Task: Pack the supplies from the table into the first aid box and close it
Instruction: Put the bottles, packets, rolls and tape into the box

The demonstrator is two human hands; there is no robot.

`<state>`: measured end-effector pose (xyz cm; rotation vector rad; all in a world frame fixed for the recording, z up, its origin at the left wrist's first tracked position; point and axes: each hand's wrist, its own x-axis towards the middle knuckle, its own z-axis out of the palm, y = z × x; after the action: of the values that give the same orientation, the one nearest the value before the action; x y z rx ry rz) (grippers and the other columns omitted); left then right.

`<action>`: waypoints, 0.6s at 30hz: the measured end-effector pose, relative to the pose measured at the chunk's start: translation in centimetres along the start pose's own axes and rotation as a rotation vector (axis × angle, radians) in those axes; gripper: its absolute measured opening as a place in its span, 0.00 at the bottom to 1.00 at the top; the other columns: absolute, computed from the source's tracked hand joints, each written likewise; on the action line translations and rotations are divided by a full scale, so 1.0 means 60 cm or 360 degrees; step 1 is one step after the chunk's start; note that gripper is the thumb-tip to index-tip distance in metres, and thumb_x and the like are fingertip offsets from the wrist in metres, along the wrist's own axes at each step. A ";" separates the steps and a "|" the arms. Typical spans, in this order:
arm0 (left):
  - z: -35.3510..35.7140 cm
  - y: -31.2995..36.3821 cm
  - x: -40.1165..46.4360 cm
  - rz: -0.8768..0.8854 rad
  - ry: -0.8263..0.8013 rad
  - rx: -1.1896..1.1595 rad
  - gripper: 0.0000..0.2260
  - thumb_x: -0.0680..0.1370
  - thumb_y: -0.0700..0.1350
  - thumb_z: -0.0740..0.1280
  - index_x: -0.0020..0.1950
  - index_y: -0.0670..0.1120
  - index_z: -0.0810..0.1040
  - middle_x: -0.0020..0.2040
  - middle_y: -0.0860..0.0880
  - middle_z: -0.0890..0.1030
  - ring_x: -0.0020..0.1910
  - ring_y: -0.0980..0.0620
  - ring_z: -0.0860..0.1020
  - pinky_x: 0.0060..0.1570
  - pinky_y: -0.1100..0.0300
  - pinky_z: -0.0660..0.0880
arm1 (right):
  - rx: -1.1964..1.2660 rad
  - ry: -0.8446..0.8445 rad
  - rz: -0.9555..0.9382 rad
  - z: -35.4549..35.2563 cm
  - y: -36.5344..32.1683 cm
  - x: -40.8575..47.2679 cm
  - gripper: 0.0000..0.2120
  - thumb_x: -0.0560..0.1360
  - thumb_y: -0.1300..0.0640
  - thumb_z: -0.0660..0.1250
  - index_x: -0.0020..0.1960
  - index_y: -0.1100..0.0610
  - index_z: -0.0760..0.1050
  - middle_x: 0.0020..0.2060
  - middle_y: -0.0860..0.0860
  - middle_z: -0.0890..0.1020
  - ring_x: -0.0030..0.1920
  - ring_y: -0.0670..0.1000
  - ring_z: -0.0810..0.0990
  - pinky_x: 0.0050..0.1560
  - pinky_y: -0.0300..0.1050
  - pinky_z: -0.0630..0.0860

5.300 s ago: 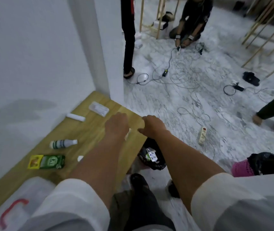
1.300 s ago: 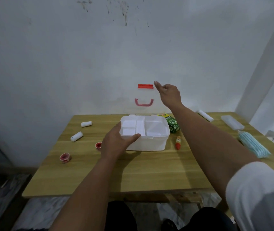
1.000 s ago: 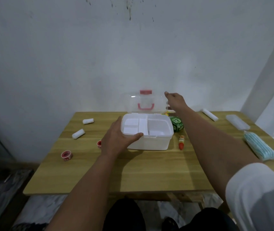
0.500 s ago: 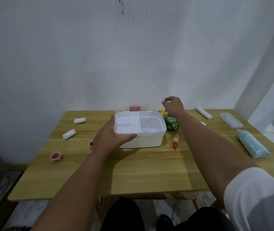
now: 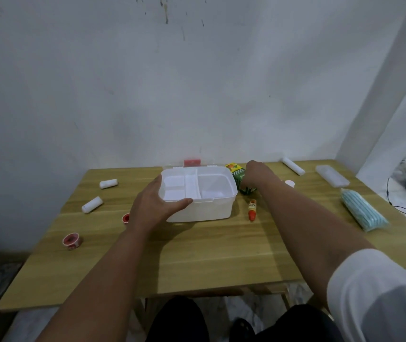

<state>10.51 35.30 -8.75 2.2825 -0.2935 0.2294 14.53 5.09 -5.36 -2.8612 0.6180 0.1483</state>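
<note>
My left hand (image 5: 156,206) grips the near left corner of the first aid box (image 5: 199,193), thumb hooked over the front rim and the fingers (image 5: 158,181) wrapped along its left wall. The box stands open in the middle of the table (image 5: 197,255), its white divided tray on top; the lid lies flat behind it, with only its red latch (image 5: 192,162) showing above the back edge. My right hand (image 5: 255,175) is just right of the box, on the green packet (image 5: 240,180); its fingers curl down out of sight, so I cannot tell whether they have pinched it. A small orange tube (image 5: 252,209) lies near the box's right front corner. Two white bandage rolls (image 5: 92,204) and two red tape rolls (image 5: 72,241) lie on the left of the table. On the right lie a blue pack of masks (image 5: 362,209), a clear flat case (image 5: 332,175) and another white roll (image 5: 293,166).
</note>
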 end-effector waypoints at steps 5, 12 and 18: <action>0.001 -0.003 0.002 -0.0003 -0.0037 -0.0114 0.41 0.65 0.66 0.77 0.75 0.58 0.68 0.68 0.55 0.76 0.59 0.56 0.71 0.50 0.57 0.70 | 0.0005 0.0033 0.0039 -0.031 0.009 -0.014 0.19 0.65 0.60 0.81 0.43 0.57 0.71 0.40 0.53 0.79 0.38 0.52 0.78 0.32 0.44 0.73; 0.001 0.002 0.000 -0.0031 -0.0075 -0.0165 0.41 0.67 0.63 0.79 0.76 0.57 0.67 0.67 0.54 0.76 0.64 0.50 0.73 0.49 0.56 0.70 | 0.0048 0.0130 0.0018 -0.106 0.013 -0.038 0.18 0.66 0.59 0.81 0.43 0.58 0.71 0.38 0.53 0.78 0.38 0.53 0.78 0.33 0.43 0.73; 0.000 0.002 0.001 -0.0021 -0.0108 -0.0191 0.41 0.67 0.61 0.79 0.76 0.55 0.67 0.68 0.52 0.76 0.59 0.53 0.70 0.49 0.55 0.72 | 0.0253 0.0107 -0.0135 -0.154 0.004 -0.049 0.19 0.62 0.58 0.84 0.46 0.63 0.79 0.46 0.59 0.84 0.50 0.60 0.85 0.51 0.57 0.85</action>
<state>10.55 35.22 -8.65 2.1756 -0.3183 0.1243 12.23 3.97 4.01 -2.7416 0.4957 -0.0102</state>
